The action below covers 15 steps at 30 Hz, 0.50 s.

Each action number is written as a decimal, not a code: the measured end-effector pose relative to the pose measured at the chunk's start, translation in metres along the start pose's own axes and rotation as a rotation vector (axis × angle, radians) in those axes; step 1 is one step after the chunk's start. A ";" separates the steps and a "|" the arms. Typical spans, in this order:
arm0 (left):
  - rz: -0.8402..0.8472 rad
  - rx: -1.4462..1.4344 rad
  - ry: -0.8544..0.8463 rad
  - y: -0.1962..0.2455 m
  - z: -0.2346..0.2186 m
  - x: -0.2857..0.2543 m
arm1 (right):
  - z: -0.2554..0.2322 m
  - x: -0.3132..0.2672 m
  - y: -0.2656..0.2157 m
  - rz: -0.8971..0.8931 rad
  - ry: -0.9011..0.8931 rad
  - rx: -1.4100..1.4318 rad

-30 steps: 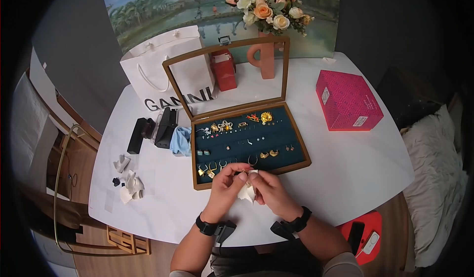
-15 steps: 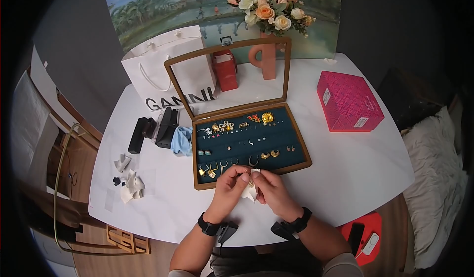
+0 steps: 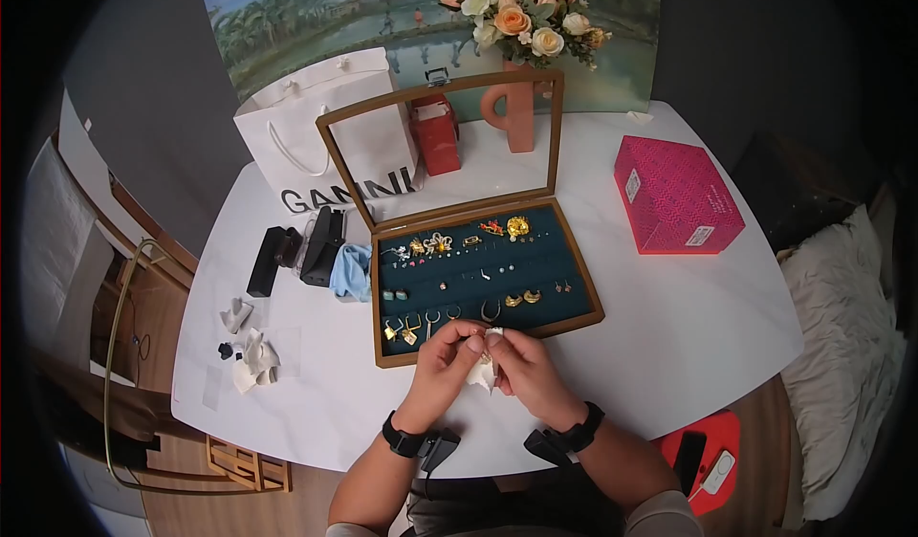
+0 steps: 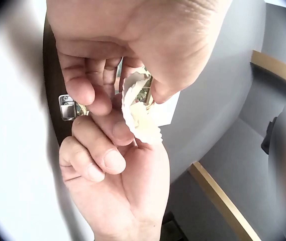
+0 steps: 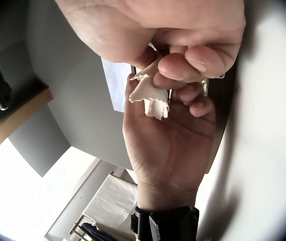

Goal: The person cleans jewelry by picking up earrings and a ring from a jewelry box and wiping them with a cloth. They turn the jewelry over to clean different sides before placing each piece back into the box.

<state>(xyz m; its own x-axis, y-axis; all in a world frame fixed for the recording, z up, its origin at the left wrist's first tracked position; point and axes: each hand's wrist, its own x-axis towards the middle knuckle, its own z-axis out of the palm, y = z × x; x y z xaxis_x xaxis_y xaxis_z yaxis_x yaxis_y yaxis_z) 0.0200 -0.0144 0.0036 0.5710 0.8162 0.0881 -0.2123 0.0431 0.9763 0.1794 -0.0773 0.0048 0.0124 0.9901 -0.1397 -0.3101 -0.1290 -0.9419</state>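
Both hands meet over the front edge of an open wooden jewellery case (image 3: 486,346). My right hand (image 3: 534,372) pinches a cream cloth (image 3: 484,372) with zigzag edges, its thumb pressing from above. The cloth (image 4: 138,113) hangs folded between the two thumbs in the left wrist view. With curled fingers my left hand (image 3: 442,365) holds a small shiny item against the cloth; the fingers hide most of it, and I cannot tell its kind. Earrings (image 3: 521,299) and brooches (image 3: 517,226) lie in rows on the case's dark green lining.
The case's glass lid stands raised. Left of it are a blue cloth (image 3: 351,271), black cases (image 3: 323,248) and crumpled cream cloths (image 3: 255,363). Behind stand a white paper bag (image 3: 316,135), a red box (image 3: 436,140) and a flower vase (image 3: 518,116). A pink box (image 3: 674,197) sits at right.
The hands stay together at the case's front edge, having shifted very slightly right with the cloth. The fingers have moved only a little; the jewellery in the case looks the same.
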 end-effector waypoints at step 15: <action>-0.008 0.025 0.015 0.001 0.002 0.000 | 0.001 0.001 0.002 -0.012 0.007 -0.052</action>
<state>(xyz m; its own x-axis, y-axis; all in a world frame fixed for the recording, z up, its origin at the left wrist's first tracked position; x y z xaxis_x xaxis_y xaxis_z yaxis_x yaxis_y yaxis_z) 0.0216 -0.0156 0.0050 0.5607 0.8244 0.0773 -0.1874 0.0354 0.9817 0.1774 -0.0764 0.0030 0.0225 0.9913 -0.1299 -0.2599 -0.1197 -0.9582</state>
